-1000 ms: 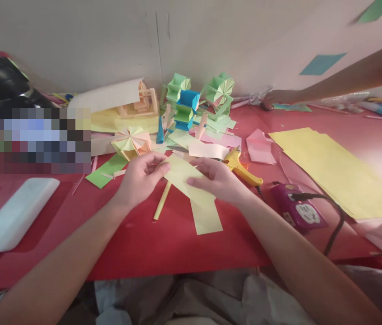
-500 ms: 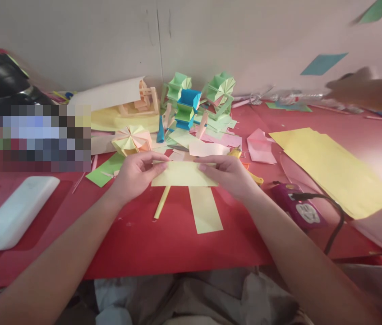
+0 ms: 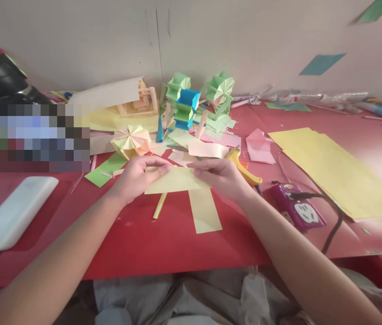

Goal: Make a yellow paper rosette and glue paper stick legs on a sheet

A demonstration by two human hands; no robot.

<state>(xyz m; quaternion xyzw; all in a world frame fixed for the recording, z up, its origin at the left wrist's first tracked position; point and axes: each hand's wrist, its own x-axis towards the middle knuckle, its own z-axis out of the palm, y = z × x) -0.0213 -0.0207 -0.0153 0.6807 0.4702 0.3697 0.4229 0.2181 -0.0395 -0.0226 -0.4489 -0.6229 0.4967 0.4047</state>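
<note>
Between my two hands a pale yellow strip of paper [image 3: 179,180] is held level above the table, its far edge at my fingertips. My left hand [image 3: 141,176] pinches its left end, thumb on top. At the right end my right hand [image 3: 223,176] pinches it the same way. Another pale yellow paper strip [image 3: 206,214] lies on the red tabletop [image 3: 136,253], partly under the held one. A thin yellow paper roll [image 3: 160,206] lies left of it, its upper end hidden. Just past my right hand rests a yellow glue gun [image 3: 245,168].
Folded paper wheels in green [image 3: 220,88] and peach [image 3: 131,141] stand among paper scraps at the back. A white power bank [image 3: 18,212] lies left. On the right are a purple power socket [image 3: 297,205] with a plugged-in cable and yellow paper sheets [image 3: 333,171].
The held paper has come slightly nearer and tilted, with my hands closer together. Another person's arm, at the far right before, has left the view.
</note>
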